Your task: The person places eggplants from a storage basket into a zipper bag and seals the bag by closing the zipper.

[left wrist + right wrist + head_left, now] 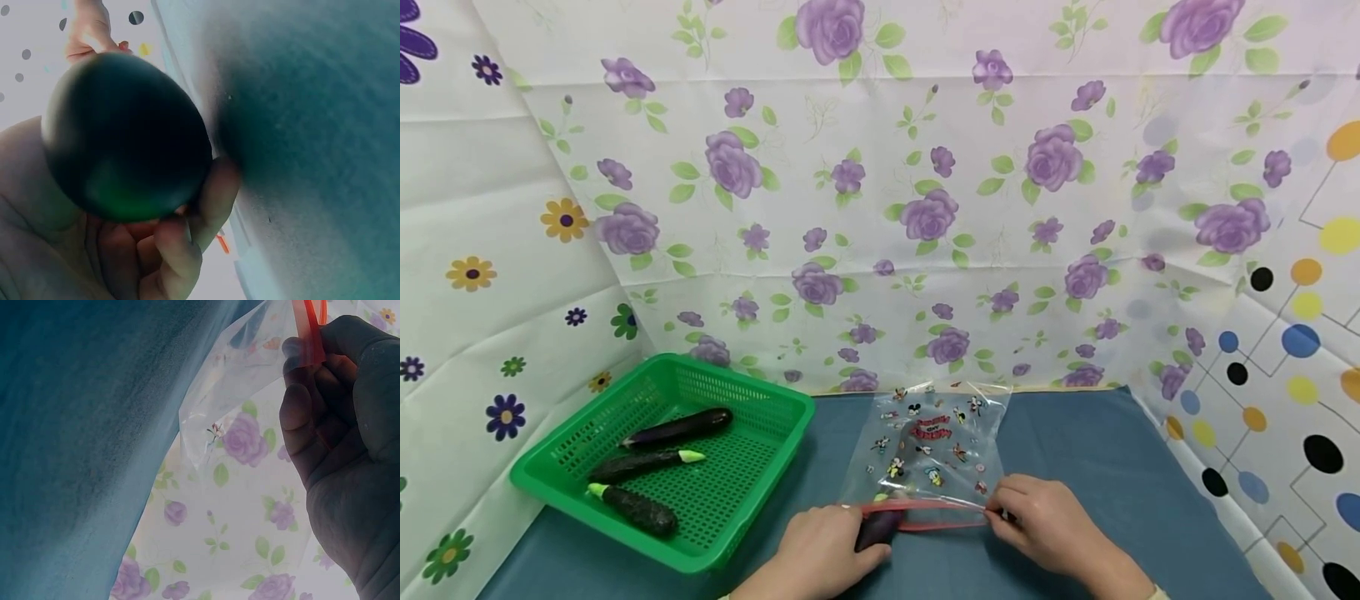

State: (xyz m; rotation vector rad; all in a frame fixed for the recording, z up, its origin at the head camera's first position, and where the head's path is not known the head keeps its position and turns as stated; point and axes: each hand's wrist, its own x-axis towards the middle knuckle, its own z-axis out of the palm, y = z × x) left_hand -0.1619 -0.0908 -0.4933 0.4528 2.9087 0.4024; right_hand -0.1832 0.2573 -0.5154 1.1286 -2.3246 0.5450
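A clear plastic zip bag (940, 454) printed with cartoon figures lies on the table, its red-edged mouth facing me and parted. My left hand (817, 546) grips a dark purple eggplant (877, 528) at the left of that mouth. The eggplant's green stem end points into the bag; its rounded end fills much of the left wrist view, with fingers curled beneath. At the mouth's right corner, my right hand (1037, 518) pinches the red zip edge (307, 334) between thumb and fingers.
To the left stands a green plastic basket (730, 479) holding three eggplants (647, 463). A blue cloth (1075, 450) covers the table. Floral sheeting (880, 250) rises behind it, with patterned sheets on both sides.
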